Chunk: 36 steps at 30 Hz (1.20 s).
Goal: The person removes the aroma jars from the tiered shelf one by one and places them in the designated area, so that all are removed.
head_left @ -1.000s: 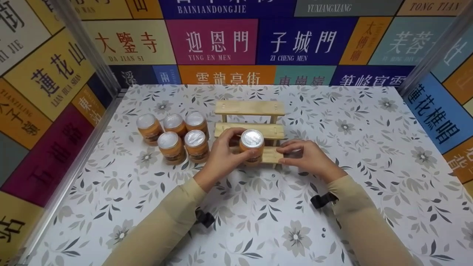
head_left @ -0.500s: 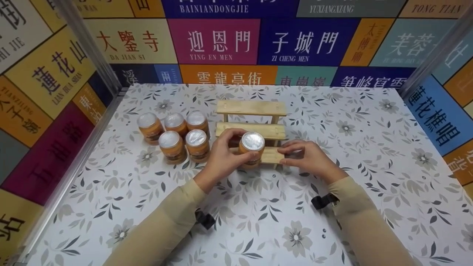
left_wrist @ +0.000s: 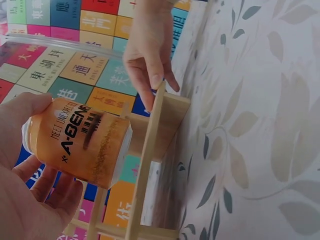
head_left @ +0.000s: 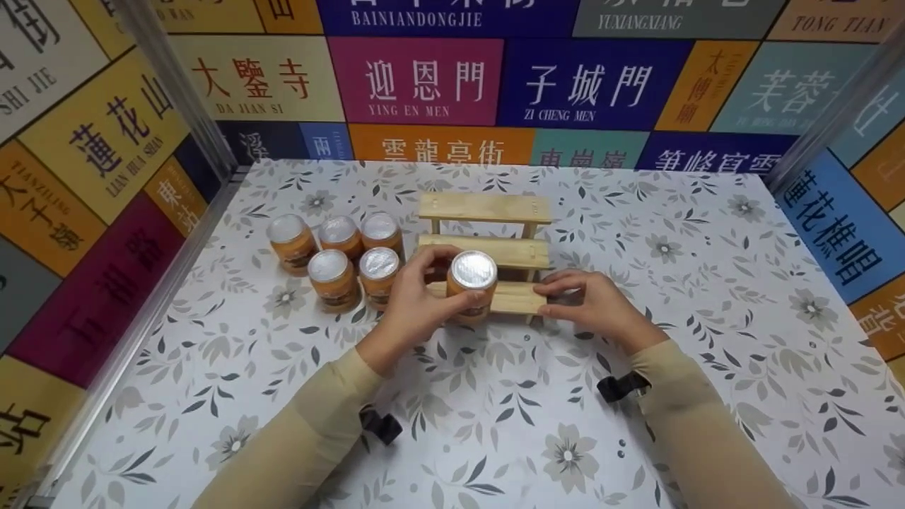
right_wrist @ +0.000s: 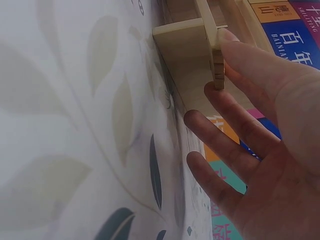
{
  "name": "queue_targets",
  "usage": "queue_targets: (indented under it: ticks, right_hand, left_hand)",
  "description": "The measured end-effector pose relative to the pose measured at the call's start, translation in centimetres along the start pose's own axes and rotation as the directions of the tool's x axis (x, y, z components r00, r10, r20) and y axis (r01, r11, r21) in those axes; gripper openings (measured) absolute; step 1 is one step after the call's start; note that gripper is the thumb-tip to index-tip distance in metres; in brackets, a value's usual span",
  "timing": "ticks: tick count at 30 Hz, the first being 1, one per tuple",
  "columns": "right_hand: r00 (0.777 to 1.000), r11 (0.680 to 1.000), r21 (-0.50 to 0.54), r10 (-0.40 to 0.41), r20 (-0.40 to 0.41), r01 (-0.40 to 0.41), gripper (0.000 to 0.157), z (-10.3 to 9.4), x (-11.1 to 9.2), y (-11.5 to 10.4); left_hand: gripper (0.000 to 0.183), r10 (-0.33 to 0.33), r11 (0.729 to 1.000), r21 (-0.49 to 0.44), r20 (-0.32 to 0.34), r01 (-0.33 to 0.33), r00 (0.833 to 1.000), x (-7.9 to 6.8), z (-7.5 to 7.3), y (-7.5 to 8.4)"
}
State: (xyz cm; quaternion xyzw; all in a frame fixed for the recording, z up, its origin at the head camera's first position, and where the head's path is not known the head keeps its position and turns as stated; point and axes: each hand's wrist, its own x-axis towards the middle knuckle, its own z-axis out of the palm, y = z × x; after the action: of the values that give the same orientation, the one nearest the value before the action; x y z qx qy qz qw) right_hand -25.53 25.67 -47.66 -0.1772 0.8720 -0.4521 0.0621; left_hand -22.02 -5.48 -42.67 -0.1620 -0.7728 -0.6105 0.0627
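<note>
My left hand (head_left: pixel 413 300) grips an orange-labelled can (head_left: pixel 474 272) with a silvery top, fingers behind it and thumb in front. The can is upright at the lowest step of a three-tier wooden stand (head_left: pixel 520 298); in the left wrist view a narrow gap shows between the can (left_wrist: pixel 82 140) and the board's front edge (left_wrist: pixel 148 150). My right hand (head_left: pixel 601 309) pinches the right end of that lowest step. In the right wrist view its thumb (right_wrist: pixel 245 47) lies on the board end (right_wrist: pixel 218 67) and the index finger touches the other side, with the remaining fingers spread.
Several matching cans (head_left: pixel 334 279) stand grouped left of the stand, close to my left hand. The two upper steps (head_left: pixel 484 207) bear nothing. A floral cloth (head_left: pixel 565 396) covers the table, and panels with printed lettering (head_left: pixel 417 81) wall the back and sides.
My left hand has shifted slightly left along the lowest step with the can. My right hand keeps its pinch on the step's end. The head view has moved a little.
</note>
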Motion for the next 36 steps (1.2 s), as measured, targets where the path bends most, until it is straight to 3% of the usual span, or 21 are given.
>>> queue_targets:
  ticks: [6,18,25,36]
  right_hand:
    - [1.000,1.000,0.009,-0.003,0.003,0.003,0.035,0.0,-0.2,0.1]
    - [1.000,1.000,-0.010,0.021,0.011,-0.021,0.034,-0.2,-0.1,-0.1]
    - [1.000,0.999,-0.032,0.027,0.011,-0.027,0.034,-0.3,-0.1,-0.4]
    - [0.999,0.998,0.043,0.044,0.009,-0.044,0.036,0.1,0.0,-0.3]
  left_hand:
    - [0.060,0.020,1.000,-0.003,-0.050,-0.020,0.999,-0.4,-1.8,1.1]
    - [0.060,0.066,0.997,-0.020,-0.200,-0.071,0.978,-0.8,-8.1,2.9]
    - [0.057,0.047,0.999,0.032,-0.307,-0.039,0.951,-1.0,-12.1,2.7]
    - [0.056,0.009,0.989,0.134,-0.432,0.055,0.902,-1.1,-17.6,2.0]
